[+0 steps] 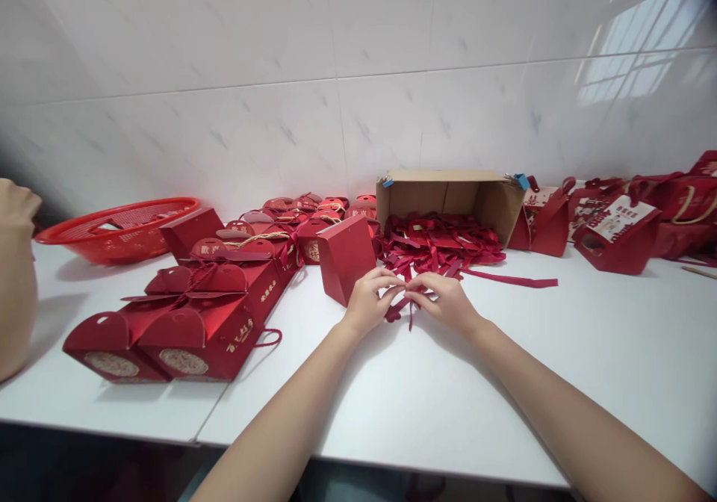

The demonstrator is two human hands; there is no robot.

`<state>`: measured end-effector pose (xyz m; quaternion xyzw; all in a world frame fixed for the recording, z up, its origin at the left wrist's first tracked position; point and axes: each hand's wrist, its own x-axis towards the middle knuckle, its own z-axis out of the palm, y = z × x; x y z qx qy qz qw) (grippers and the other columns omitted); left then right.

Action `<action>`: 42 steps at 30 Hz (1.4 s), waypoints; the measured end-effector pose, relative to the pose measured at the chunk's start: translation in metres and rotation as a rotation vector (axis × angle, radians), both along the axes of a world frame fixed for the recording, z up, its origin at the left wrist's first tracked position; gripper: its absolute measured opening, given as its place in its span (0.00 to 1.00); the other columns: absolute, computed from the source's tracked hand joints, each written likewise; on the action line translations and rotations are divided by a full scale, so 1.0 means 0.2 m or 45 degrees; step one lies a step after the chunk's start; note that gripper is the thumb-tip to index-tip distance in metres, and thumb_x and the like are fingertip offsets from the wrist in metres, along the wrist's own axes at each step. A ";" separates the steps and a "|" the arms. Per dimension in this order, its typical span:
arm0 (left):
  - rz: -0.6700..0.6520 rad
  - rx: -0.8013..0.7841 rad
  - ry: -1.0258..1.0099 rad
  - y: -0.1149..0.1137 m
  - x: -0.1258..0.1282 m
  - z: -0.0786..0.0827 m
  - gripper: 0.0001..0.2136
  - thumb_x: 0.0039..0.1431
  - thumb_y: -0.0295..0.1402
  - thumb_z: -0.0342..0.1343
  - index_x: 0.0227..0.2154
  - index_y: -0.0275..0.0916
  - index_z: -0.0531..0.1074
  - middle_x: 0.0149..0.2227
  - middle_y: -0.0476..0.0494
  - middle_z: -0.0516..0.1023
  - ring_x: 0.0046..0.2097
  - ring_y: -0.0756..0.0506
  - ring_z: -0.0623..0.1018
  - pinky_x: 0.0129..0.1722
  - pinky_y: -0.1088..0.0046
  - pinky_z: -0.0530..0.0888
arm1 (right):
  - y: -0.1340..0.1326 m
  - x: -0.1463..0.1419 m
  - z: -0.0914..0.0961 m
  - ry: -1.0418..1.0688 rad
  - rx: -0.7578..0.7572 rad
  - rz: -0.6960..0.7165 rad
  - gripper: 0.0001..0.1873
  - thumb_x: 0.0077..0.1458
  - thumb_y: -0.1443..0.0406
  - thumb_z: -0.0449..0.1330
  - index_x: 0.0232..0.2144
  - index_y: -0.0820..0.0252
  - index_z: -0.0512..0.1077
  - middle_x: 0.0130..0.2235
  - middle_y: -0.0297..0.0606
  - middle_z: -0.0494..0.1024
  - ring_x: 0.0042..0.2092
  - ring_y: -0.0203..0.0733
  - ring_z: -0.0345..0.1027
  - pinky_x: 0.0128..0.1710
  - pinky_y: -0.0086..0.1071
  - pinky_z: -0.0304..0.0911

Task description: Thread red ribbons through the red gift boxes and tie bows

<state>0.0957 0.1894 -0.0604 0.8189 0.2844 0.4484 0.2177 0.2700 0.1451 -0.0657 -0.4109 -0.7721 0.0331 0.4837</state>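
Note:
My left hand [374, 299] and my right hand [444, 300] meet in the middle of the table, fingertips pinched together on a dark red ribbon [411, 317]. The ribbon's lower end dangles below the fingers, and part of it is hidden by them. Just behind my left hand stands a plain red box [347, 257]. Beyond both hands, a heap of red ribbons [442, 239] spills out of a cardboard box [448, 177] lying on its side.
Red gift boxes [193, 330] stand in rows on the left. Behind them is a red plastic basket [120, 229]. A tan bag [16, 278] stands at the left edge. Red bag-shaped boxes [619, 237] with handles line the right side of the white table [560, 367].

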 end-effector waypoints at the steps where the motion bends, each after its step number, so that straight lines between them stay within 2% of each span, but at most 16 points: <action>1: -0.002 -0.029 -0.026 0.00 0.00 0.00 0.06 0.55 0.31 0.55 0.31 0.44 0.77 0.34 0.45 0.75 0.37 0.47 0.75 0.35 0.72 0.72 | 0.00 0.00 0.00 0.041 -0.045 0.021 0.06 0.54 0.63 0.57 0.33 0.55 0.73 0.33 0.38 0.78 0.32 0.41 0.72 0.32 0.35 0.70; 5: -0.018 -0.119 -0.097 0.02 -0.01 0.00 0.05 0.53 0.32 0.58 0.30 0.44 0.78 0.34 0.46 0.75 0.37 0.48 0.75 0.35 0.73 0.72 | 0.00 0.00 -0.01 0.201 -0.174 0.066 0.06 0.52 0.64 0.59 0.32 0.56 0.75 0.33 0.38 0.79 0.32 0.40 0.73 0.32 0.34 0.71; 10: -0.038 -0.153 -0.175 0.01 0.00 0.00 0.05 0.52 0.32 0.59 0.30 0.44 0.79 0.33 0.46 0.75 0.36 0.48 0.75 0.34 0.73 0.72 | 0.00 -0.03 0.01 0.372 -0.229 0.115 0.04 0.50 0.64 0.61 0.30 0.58 0.74 0.31 0.38 0.78 0.32 0.40 0.73 0.32 0.33 0.71; 14: 0.015 -0.158 -0.218 0.01 0.00 -0.01 0.04 0.50 0.33 0.60 0.30 0.46 0.79 0.32 0.46 0.74 0.34 0.48 0.74 0.29 0.73 0.71 | -0.01 -0.04 0.02 0.358 -0.171 0.073 0.04 0.51 0.64 0.60 0.28 0.58 0.73 0.30 0.38 0.77 0.32 0.40 0.72 0.32 0.33 0.70; 22: 0.134 -0.176 -0.246 0.00 0.03 -0.03 0.05 0.49 0.37 0.60 0.30 0.46 0.79 0.28 0.48 0.69 0.30 0.50 0.72 0.26 0.74 0.70 | -0.03 -0.05 0.01 0.218 0.012 -0.046 0.04 0.53 0.65 0.57 0.30 0.55 0.72 0.30 0.37 0.77 0.32 0.40 0.71 0.29 0.32 0.69; 25: 0.106 -0.198 -0.157 0.00 0.03 -0.02 0.08 0.52 0.37 0.58 0.34 0.44 0.78 0.30 0.47 0.71 0.30 0.50 0.72 0.27 0.74 0.70 | -0.02 -0.04 0.00 0.206 0.004 -0.059 0.05 0.54 0.66 0.56 0.30 0.55 0.72 0.31 0.37 0.77 0.33 0.40 0.71 0.30 0.32 0.68; 27: 0.117 -0.177 -0.021 0.00 0.01 -0.01 0.13 0.51 0.36 0.58 0.42 0.43 0.74 0.33 0.47 0.72 0.32 0.49 0.73 0.31 0.72 0.71 | -0.01 -0.03 -0.01 0.203 -0.009 -0.078 0.04 0.54 0.66 0.56 0.30 0.56 0.72 0.31 0.37 0.77 0.33 0.41 0.71 0.30 0.32 0.67; 29: 0.142 -0.125 0.161 0.00 -0.02 0.01 0.17 0.49 0.35 0.59 0.44 0.43 0.72 0.35 0.47 0.73 0.35 0.47 0.73 0.35 0.71 0.71 | -0.01 -0.02 -0.01 0.202 -0.008 -0.103 0.04 0.54 0.66 0.56 0.30 0.56 0.72 0.31 0.37 0.77 0.33 0.41 0.70 0.31 0.32 0.67; 32: 0.083 -0.097 0.482 -0.01 -0.06 0.03 0.16 0.41 0.41 0.63 0.35 0.42 0.74 0.36 0.46 0.72 0.36 0.45 0.73 0.33 0.71 0.70 | 0.00 -0.01 -0.01 0.199 0.022 -0.124 0.04 0.54 0.67 0.56 0.30 0.57 0.71 0.31 0.37 0.76 0.33 0.40 0.70 0.33 0.33 0.67; 35: 0.009 -0.134 0.682 -0.01 -0.08 0.03 0.16 0.37 0.45 0.64 0.28 0.40 0.75 0.32 0.46 0.72 0.32 0.45 0.73 0.28 0.73 0.68 | 0.00 -0.02 -0.01 0.198 0.038 -0.137 0.04 0.54 0.67 0.55 0.30 0.58 0.71 0.31 0.38 0.76 0.34 0.40 0.70 0.33 0.33 0.66; 39: 0.014 -0.213 0.651 -0.01 -0.08 0.04 0.07 0.44 0.37 0.59 0.24 0.40 0.76 0.25 0.47 0.74 0.28 0.47 0.72 0.26 0.73 0.64 | -0.01 -0.02 0.00 0.191 0.027 -0.127 0.04 0.54 0.67 0.56 0.29 0.57 0.71 0.31 0.37 0.76 0.33 0.40 0.70 0.32 0.32 0.66; 42: 0.063 -0.307 0.514 0.01 -0.09 0.04 0.07 0.45 0.33 0.55 0.19 0.37 0.76 0.21 0.46 0.74 0.24 0.48 0.70 0.25 0.73 0.62 | -0.01 -0.03 0.00 0.204 0.003 -0.111 0.03 0.53 0.67 0.57 0.29 0.58 0.71 0.30 0.37 0.76 0.32 0.39 0.70 0.33 0.32 0.66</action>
